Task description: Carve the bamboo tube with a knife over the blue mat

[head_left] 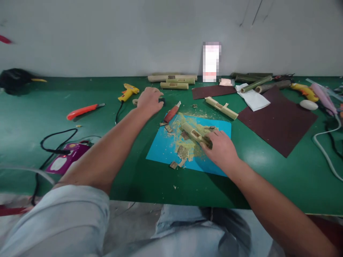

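Note:
My right hand (220, 148) grips one end of a short bamboo piece (193, 132) with a cut slot, lying on a blue mat (163, 148) strewn with shavings and chips. My left hand (149, 100) reaches forward over the green table (32, 121), its fingers curled down on a small dark object (161, 101) beside a pale bamboo bit. A red-handled carving knife (172, 112) lies just right of that hand.
A yellow glue gun (128, 92), an orange utility knife (83, 111) and a purple device with black cables (68, 155) lie at the left. Bamboo pieces (174, 81) line the back wall. Dark sandpaper sheets (278, 119), white cloth, more bamboo and tools fill the right.

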`<move>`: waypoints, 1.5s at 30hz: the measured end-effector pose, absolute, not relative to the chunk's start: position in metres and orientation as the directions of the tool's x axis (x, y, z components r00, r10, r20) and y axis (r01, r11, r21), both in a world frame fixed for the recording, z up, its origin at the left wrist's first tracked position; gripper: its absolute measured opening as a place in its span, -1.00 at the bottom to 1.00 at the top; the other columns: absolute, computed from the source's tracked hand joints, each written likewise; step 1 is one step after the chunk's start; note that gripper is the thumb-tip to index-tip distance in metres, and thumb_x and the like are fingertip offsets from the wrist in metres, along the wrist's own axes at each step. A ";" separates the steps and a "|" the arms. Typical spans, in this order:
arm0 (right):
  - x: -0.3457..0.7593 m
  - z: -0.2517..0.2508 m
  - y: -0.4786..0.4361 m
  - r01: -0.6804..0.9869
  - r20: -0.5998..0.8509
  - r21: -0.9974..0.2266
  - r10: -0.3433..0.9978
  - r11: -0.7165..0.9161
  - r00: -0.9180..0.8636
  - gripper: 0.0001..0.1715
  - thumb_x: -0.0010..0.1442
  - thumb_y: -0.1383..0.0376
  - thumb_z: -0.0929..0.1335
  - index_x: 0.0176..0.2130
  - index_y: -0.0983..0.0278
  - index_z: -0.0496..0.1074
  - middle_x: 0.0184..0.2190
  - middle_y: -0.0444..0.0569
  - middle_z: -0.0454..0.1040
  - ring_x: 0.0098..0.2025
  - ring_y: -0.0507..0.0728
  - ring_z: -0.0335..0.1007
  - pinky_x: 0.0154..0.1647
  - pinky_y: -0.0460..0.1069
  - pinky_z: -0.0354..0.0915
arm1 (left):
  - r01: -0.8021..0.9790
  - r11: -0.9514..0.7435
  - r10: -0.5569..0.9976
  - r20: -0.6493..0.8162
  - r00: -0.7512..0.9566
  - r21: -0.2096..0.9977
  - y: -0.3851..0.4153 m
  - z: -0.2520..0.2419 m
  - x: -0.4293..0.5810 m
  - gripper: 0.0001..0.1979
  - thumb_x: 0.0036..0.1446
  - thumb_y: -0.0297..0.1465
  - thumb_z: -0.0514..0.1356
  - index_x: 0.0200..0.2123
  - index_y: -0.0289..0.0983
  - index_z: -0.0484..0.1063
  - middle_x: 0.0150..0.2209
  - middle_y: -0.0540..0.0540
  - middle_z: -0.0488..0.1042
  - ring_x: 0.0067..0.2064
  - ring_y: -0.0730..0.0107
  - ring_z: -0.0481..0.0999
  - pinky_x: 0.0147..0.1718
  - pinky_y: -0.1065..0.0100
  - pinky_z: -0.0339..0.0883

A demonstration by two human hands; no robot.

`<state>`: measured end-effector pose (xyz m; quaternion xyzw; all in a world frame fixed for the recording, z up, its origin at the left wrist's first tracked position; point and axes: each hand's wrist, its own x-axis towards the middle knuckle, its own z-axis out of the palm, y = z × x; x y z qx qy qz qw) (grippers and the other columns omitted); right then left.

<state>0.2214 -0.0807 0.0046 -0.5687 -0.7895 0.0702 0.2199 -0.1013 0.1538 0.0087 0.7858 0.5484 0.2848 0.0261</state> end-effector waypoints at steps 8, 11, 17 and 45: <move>0.222 0.009 -0.080 0.861 0.252 -0.396 0.940 0.318 -0.231 -0.81 0.29 0.21 0.35 -0.17 0.25 0.52 -0.11 0.16 0.54 -0.03 0.33 0.40 -0.04 0.20 0.32 | 0.845 -0.405 0.860 0.459 0.223 0.350 0.147 0.025 -0.100 -0.84 -0.09 -0.54 0.46 -0.48 -0.31 0.53 -0.20 -0.01 0.55 -0.13 0.38 0.31 0.07 0.24 0.25; 0.223 0.010 -0.082 0.806 0.286 -0.496 0.937 0.324 -0.201 -0.75 0.28 0.20 0.36 -0.11 0.27 0.52 -0.06 0.18 0.53 0.01 0.32 0.40 0.01 0.22 0.32 | 0.807 -0.506 0.784 0.552 0.284 0.304 0.103 0.051 -0.085 -0.91 0.01 -0.45 0.44 -0.40 -0.22 0.60 -0.14 0.02 0.57 -0.10 0.34 0.38 0.08 0.14 0.27; 0.222 0.023 -0.082 0.235 0.087 -0.967 0.994 0.100 -0.067 -0.58 0.25 -0.05 0.35 -0.15 0.20 0.54 -0.29 -0.03 0.54 -0.32 0.13 0.40 -0.29 0.06 0.34 | 0.566 -0.814 0.318 0.713 0.624 -0.132 -0.025 0.069 -0.024 -0.83 0.23 -0.41 0.30 -0.14 -0.07 0.63 -0.40 0.02 0.59 -0.37 0.34 0.46 -0.32 0.24 0.33; 0.229 0.016 -0.079 0.496 0.758 -0.568 0.652 0.657 0.006 -0.70 0.26 0.42 0.35 -0.10 0.06 0.52 -0.15 -0.07 0.46 -0.09 0.14 0.45 -0.05 0.12 0.41 | 0.136 -0.397 0.910 0.370 0.187 0.908 -0.064 0.021 0.031 -0.75 0.10 -0.29 0.43 -0.14 -0.22 0.67 -0.24 -0.10 0.67 -0.32 0.38 0.58 -0.31 0.40 0.51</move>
